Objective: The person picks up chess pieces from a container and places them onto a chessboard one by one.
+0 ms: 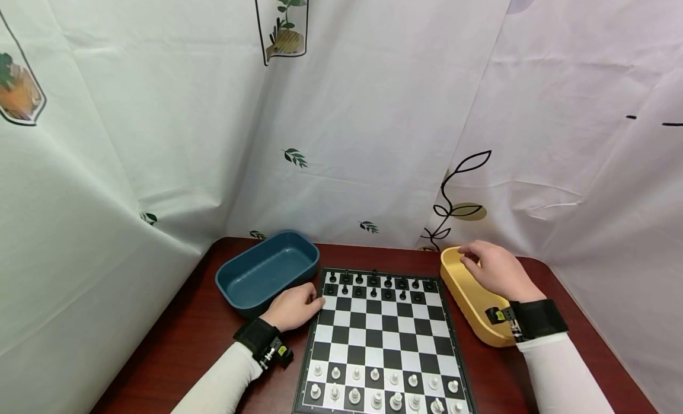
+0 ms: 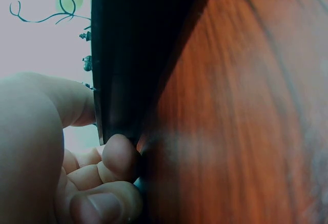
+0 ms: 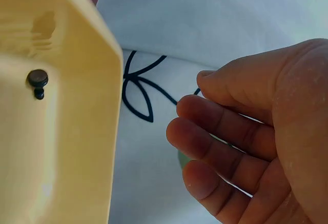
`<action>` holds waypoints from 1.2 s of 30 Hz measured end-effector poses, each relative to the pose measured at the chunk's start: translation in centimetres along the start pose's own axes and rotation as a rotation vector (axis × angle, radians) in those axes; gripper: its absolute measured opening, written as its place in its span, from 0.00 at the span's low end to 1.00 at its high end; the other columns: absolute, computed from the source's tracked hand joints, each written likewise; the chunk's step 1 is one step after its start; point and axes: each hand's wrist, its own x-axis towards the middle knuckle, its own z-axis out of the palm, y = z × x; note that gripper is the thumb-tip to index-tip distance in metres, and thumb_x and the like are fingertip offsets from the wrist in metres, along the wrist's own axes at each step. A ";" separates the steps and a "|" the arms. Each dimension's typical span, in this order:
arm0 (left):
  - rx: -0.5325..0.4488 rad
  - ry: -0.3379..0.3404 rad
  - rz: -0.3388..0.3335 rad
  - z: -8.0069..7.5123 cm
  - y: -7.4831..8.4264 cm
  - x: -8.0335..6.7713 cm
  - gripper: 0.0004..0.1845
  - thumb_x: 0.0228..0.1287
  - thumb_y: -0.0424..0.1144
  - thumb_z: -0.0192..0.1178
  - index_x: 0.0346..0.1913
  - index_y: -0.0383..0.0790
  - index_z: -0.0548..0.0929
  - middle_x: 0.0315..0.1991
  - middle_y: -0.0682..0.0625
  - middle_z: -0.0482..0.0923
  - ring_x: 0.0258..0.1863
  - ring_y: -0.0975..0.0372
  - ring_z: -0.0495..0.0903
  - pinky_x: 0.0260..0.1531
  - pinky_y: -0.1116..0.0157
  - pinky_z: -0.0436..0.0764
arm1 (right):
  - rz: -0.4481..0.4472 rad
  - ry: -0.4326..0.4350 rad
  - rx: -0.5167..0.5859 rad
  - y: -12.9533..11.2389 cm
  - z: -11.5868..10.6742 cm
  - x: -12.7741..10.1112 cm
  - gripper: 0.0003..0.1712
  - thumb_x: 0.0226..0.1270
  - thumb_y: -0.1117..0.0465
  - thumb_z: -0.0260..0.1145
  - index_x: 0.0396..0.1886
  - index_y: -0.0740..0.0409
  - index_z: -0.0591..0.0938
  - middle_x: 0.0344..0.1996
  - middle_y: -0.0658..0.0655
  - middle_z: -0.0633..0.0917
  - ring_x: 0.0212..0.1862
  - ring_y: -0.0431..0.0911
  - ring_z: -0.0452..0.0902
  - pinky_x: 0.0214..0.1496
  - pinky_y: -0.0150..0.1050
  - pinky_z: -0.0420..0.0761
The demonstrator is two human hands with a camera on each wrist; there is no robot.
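Pawn [image 3: 38,82], small, light, rigid, lay in the yellow tray [image 1: 469,295] beneath your loose, empty right hand [image 1: 498,271]; you would pinch its head, while your left hand [image 1: 293,307] gripped the chessboard's [image 1: 381,337] left edge.

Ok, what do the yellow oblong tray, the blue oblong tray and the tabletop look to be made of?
Yellow oblong tray: probably moulded plastic, matt, with smooth rounded walls of even colour. Blue oblong tray: likely the same, with a slight sheen. Reddish-brown tabletop: wood or wood-look laminate, semi-gloss, with streaked grain visible in the left wrist view.
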 end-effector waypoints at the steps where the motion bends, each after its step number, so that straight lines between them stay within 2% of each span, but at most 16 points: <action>1: 0.001 0.001 0.001 0.0 0.0 0.0 0.17 0.81 0.53 0.64 0.31 0.52 0.77 0.22 0.57 0.73 0.21 0.63 0.71 0.27 0.61 0.70 | -0.001 0.000 -0.005 0.1 0.1 0.0 0.12 0.75 0.65 0.74 0.54 0.64 0.91 0.48 0.63 0.92 0.48 0.60 0.88 0.51 0.63 0.84; 7: 0.005 0.003 -0.001 0.1 -0.1 0.0 0.17 0.80 0.53 0.64 0.31 0.53 0.77 0.22 0.57 0.73 0.21 0.63 0.71 0.26 0.61 0.70 | -0.005 -0.008 -0.018 0.8 0.8 0.0 0.11 0.74 0.66 0.74 0.53 0.63 0.91 0.45 0.61 0.91 0.43 0.56 0.86 0.47 0.60 0.84; 18: 0.013 0.005 -0.003 0.0 0.1 0.0 0.17 0.80 0.53 0.64 0.31 0.52 0.77 0.23 0.57 0.73 0.21 0.63 0.71 0.27 0.61 0.70 | 0.011 -0.078 -0.018 2.3 2.5 0.1 0.10 0.72 0.67 0.72 0.50 0.63 0.91 0.41 0.58 0.91 0.43 0.55 0.86 0.49 0.60 0.84; 26: 0.021 0.002 0.008 0.0 0.2 0.0 0.17 0.80 0.55 0.63 0.32 0.52 0.77 0.23 0.57 0.73 0.21 0.63 0.71 0.26 0.61 0.69 | -0.078 -0.074 -0.014 2.8 3.5 0.1 0.09 0.67 0.71 0.75 0.46 0.65 0.91 0.38 0.59 0.91 0.38 0.52 0.86 0.46 0.56 0.85; 31: 0.020 0.002 0.005 0.0 0.2 0.0 0.18 0.81 0.55 0.64 0.31 0.52 0.77 0.23 0.58 0.73 0.22 0.63 0.71 0.27 0.61 0.69 | -0.080 -0.100 -0.026 2.9 3.9 0.0 0.11 0.66 0.69 0.77 0.47 0.66 0.90 0.38 0.60 0.91 0.36 0.51 0.86 0.44 0.56 0.85; 36: 0.016 -0.002 -0.002 -0.1 0.2 -0.1 0.18 0.81 0.54 0.64 0.31 0.52 0.77 0.23 0.57 0.73 0.21 0.63 0.71 0.27 0.61 0.70 | -0.073 -0.145 -0.017 2.8 4.1 -0.1 0.13 0.67 0.67 0.77 0.50 0.66 0.90 0.42 0.62 0.92 0.39 0.53 0.88 0.45 0.56 0.87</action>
